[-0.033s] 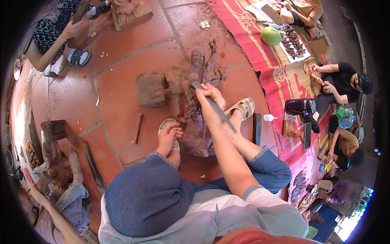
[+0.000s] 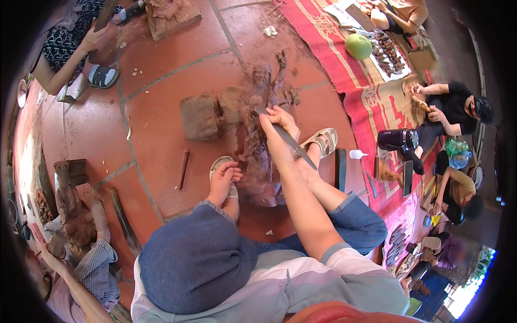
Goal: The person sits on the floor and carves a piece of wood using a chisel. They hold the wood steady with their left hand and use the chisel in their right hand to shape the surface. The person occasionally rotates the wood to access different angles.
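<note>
your right hand (image 2: 283, 124) is wrapped around a flat grey tool (image 2: 297, 146), its grip narrow and fingers folded over the bar, which slants back above your wrist. that forearm reaches up and leftward from the lower right, nearly straight, passing over your right shin. the dark carved figure (image 2: 260, 156) is on the tiled floor (image 2: 161, 121) between your feet, head end away from you. your left hand (image 2: 222, 178) hangs past your knee, fingers curled; whether that grip holds anything, i cannot tell.
</note>
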`<state>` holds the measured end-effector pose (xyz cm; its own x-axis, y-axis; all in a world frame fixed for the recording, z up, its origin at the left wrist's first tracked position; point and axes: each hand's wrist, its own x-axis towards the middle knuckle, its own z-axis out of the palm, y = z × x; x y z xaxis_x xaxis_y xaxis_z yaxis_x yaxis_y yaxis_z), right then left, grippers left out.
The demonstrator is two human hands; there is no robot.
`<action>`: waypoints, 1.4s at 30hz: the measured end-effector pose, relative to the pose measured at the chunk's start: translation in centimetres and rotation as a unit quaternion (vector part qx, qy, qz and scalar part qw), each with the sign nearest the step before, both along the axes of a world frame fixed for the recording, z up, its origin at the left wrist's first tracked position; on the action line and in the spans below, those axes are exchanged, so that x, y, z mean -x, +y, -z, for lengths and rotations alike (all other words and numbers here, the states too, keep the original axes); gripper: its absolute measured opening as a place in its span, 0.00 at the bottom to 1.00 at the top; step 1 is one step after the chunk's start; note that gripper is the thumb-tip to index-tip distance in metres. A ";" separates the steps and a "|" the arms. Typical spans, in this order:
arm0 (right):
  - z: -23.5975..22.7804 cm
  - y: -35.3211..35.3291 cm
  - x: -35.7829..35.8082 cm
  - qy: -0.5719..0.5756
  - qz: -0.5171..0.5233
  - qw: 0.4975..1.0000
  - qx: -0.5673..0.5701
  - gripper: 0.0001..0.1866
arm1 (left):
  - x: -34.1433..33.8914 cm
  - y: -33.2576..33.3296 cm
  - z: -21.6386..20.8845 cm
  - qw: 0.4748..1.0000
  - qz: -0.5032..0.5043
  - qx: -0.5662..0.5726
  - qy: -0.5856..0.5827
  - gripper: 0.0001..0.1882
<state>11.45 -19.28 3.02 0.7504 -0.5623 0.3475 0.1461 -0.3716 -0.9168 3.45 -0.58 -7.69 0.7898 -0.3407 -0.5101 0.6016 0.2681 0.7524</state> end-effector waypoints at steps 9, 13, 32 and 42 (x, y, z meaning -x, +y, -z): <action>-0.6 -0.1 -0.4 0.000 0.013 1.000 0.023 0.06 | 0.1 -0.1 0.3 1.000 -0.002 0.001 -0.006 0.11; 0.4 -0.5 1.0 0.026 -0.008 1.000 0.016 0.06 | -0.1 -0.1 -0.1 1.000 -0.001 -0.001 0.002 0.11; 5.4 -11.9 12.9 0.046 0.091 0.970 -0.222 0.05 | -6.4 -1.9 -4.7 0.894 0.063 -0.230 -0.379 0.26; 5.1 -11.5 12.4 0.062 0.104 0.954 -0.274 0.06 | -11.0 -4.8 -7.2 0.747 0.177 -0.335 -0.547 0.42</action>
